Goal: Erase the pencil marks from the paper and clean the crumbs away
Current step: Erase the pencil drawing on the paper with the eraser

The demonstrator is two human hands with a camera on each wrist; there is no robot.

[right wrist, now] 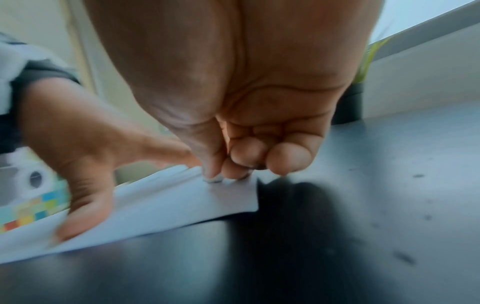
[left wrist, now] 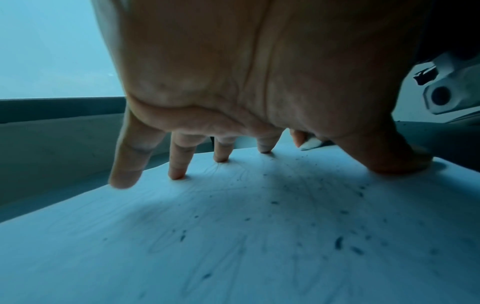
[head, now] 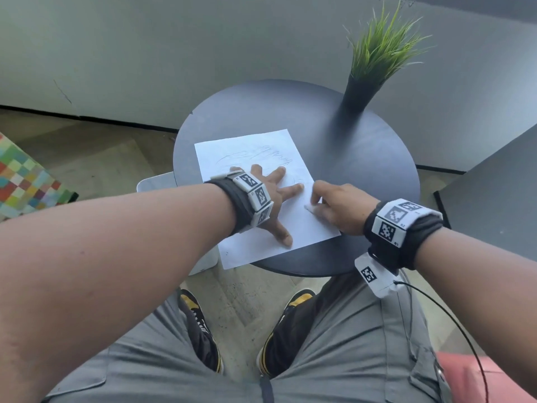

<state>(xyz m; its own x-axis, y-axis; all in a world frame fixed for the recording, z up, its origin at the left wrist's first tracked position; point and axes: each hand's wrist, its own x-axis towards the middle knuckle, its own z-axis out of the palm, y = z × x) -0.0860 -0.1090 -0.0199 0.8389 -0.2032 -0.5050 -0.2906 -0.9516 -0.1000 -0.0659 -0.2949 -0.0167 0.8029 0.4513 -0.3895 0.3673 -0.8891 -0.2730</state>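
Paper [head: 258, 158] lies on the round dark table [head: 363, 158], pencil marks [head: 267, 157] near its far end. Left hand [head: 271, 196] presses flat, fingers spread; right hand [head: 337, 206] pinches a white eraser [head: 311, 208] down onto the sheet. Left wrist view: dark crumbs [left wrist: 337, 242] scattered across the paper. Right wrist view: curled fingertips [right wrist: 235, 170] at the sheet's edge, blurred.

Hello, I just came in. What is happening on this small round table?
A person is erasing pencil scribbles from a sheet of paper on the dark round table. The left hand is spread flat on the sheet, holding it down. The right hand pinches a small white eraser against the paper near its right edge. Scribbles remain on the far part, and dark crumbs lie on the sheet. A potted grass plant stands behind.
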